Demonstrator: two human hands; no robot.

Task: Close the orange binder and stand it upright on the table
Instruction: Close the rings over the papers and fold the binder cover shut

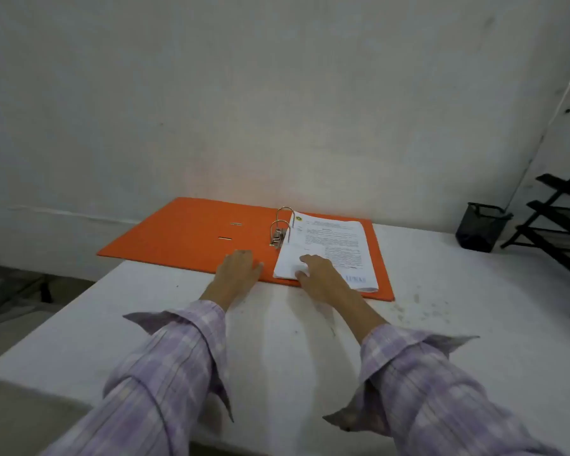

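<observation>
The orange binder (191,232) lies fully open & flat at the far side of the white table (441,291), its left cover poking out past the table's left edge, the ring mechanism (281,228) standing up in the middle w/ a stack of papers (329,248) filed on the right half. The left hand (239,268) rests palm-down on the near edge of the left cover, fingers spread & flat, gripping nothing. The right hand (320,274) sits on the near-left corner of the papers, fingers loosely extended, pressing rather than pinching; whether a page is being lifted can't be told. Judging by this, the step in hand is the close itself, not yet begun. To do it well: keep the right hand holding the papers square so no sheet slips out, get the left fingers under the overhanging cover edge, and swing it over the rings in one arc, checking the rings look shut first. A black mesh pen cup (479,227) & a black tray rack (566,218) stand well apart on the right, so there's room to stand the binder up.
</observation>
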